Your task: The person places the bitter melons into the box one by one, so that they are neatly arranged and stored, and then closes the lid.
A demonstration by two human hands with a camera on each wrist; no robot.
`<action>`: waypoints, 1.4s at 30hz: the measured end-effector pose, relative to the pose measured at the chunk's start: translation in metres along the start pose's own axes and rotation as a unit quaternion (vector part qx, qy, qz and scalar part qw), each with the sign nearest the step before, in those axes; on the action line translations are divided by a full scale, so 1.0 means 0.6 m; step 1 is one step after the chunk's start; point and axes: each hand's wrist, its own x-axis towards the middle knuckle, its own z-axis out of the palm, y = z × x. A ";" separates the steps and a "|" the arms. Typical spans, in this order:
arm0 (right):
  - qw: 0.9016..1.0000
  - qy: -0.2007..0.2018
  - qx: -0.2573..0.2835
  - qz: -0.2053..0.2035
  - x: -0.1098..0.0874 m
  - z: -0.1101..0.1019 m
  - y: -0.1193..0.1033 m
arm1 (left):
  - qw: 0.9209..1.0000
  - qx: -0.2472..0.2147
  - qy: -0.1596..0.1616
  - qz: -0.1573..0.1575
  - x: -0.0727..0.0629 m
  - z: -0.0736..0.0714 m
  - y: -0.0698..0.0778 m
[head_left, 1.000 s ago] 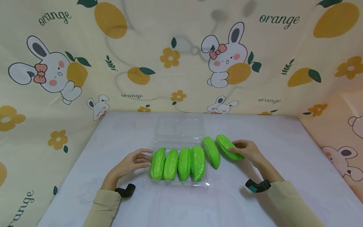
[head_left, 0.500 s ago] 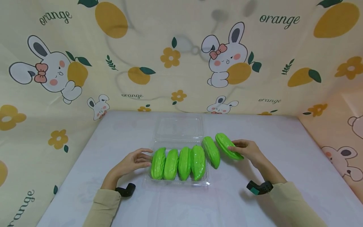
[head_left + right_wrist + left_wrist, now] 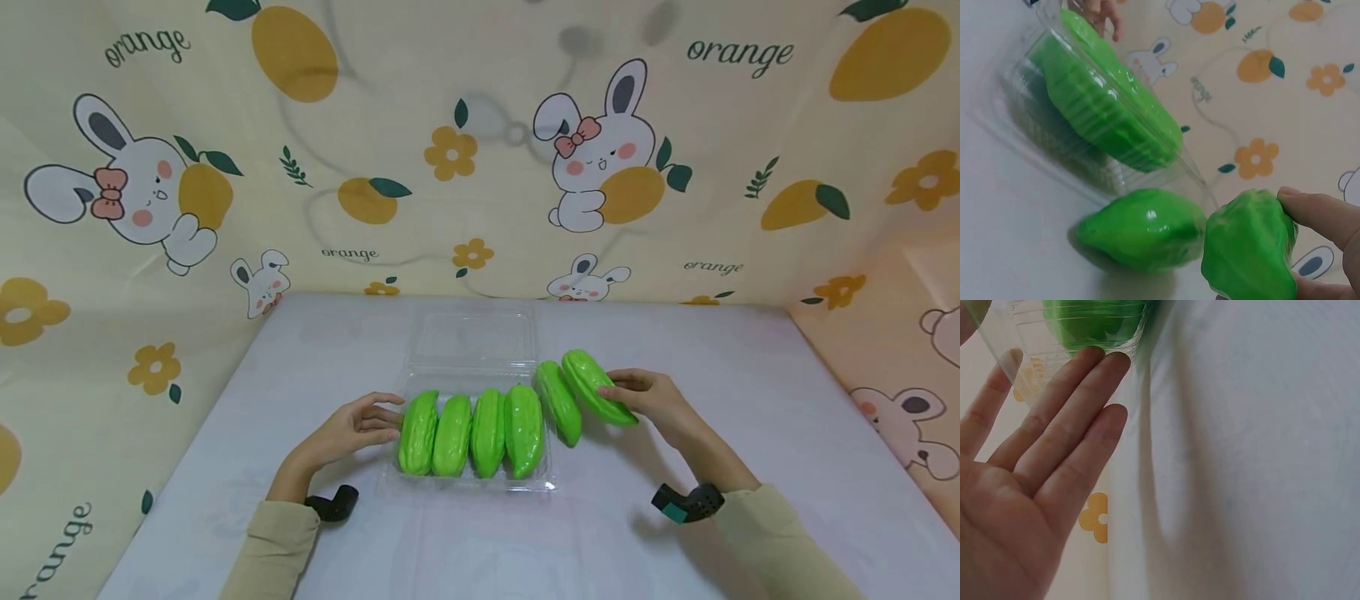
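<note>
The right hand (image 3: 654, 402) pinches a glossy, ridged green bitter melon (image 3: 596, 385) near its lower end, with the thumb on its near side. This melon (image 3: 1250, 247) hangs tilted above the table in the right wrist view. Just left of it, another bitter melon (image 3: 559, 404) lies outside the clear plastic box (image 3: 553, 475). Several more melons (image 3: 489, 433) stand side by side in the box. At the box's left wall is the left hand (image 3: 365, 425), its fingers extended. In the left wrist view, its fingertips (image 3: 1116, 362) are at the clear wall; contact is hard to tell.
The box's clear lid (image 3: 474, 337) lies folded back behind it. A white cloth covers the table (image 3: 480, 542). Behind rises a printed curtain (image 3: 480, 208) with rabbits and oranges. Each wrist wears a dark camera, such as the right wrist's camera (image 3: 688, 502).
The right hand has lifted the bitter melon slightly and shifted it left, so its upper end now nears the melon beside the box. The left hand stays in place.
</note>
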 end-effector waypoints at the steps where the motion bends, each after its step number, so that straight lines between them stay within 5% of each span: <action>1: 1.000 0.000 0.001 -0.002 -0.001 0.001 -0.001 | 1.000 -0.002 0.000 -0.001 0.000 0.000 0.001; 24: 0.999 -0.027 0.032 -0.024 -0.007 0.040 -0.028 | 1.000 -0.011 -0.006 0.002 0.002 0.000 0.000; 42: 0.989 -0.085 0.113 -0.032 -0.020 0.078 -0.063 | 1.000 0.003 0.001 -0.001 0.000 -0.001 0.000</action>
